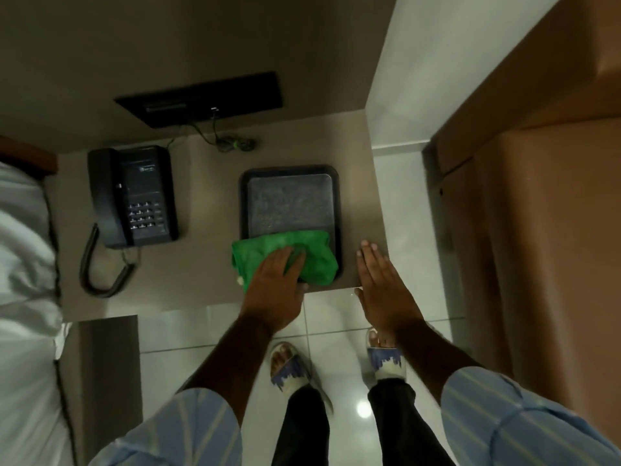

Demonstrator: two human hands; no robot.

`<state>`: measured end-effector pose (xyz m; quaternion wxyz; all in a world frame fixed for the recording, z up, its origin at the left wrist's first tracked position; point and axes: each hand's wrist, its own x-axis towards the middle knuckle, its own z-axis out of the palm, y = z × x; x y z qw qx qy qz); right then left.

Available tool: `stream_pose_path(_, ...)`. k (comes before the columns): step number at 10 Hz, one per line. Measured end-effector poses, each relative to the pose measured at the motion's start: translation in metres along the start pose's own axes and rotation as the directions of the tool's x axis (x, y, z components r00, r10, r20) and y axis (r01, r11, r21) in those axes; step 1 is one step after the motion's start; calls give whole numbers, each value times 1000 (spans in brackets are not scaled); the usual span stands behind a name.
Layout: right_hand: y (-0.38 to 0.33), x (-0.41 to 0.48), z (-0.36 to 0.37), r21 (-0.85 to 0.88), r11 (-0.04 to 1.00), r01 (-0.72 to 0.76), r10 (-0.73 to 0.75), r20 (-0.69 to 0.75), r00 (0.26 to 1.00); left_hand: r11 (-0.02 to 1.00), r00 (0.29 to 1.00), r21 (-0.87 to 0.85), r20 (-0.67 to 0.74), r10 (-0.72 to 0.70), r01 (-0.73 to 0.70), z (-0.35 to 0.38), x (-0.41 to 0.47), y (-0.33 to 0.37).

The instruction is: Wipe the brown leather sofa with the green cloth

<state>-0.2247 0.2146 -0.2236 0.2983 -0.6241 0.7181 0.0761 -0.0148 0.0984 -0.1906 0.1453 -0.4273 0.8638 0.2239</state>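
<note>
1. The person stands at a grey-brown worktop [201, 270] in the middle of the frame and looks straight down on it.
2. The green cloth [316, 257] lies crumpled at the lower edge of a black tray [337, 203], partly on the tray and partly on the worktop.
3. The left hand [279, 280] lies on top of the green cloth, the fingers curled into the fabric and gripping it.
4. The right hand [379, 284] is flat and open, holding nothing, at the lower right corner of the worktop, just beside the tray.
5. A black telephone [132, 196] with a coiled cord stands in the left part of the worktop.
6. The brown leather sofa [537, 196] fills the right side of the frame, well apart from the cloth.
7. At the bottom of the frame two feet in slippers [289, 368] stand on the pale tiled floor [396, 203].
</note>
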Motion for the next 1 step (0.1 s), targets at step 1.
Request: stream_pose_path(1, 1, -6, -36, 5, 1000, 18, -18, 42, 999, 999, 999, -19, 14, 39, -38, -25, -13, -1)
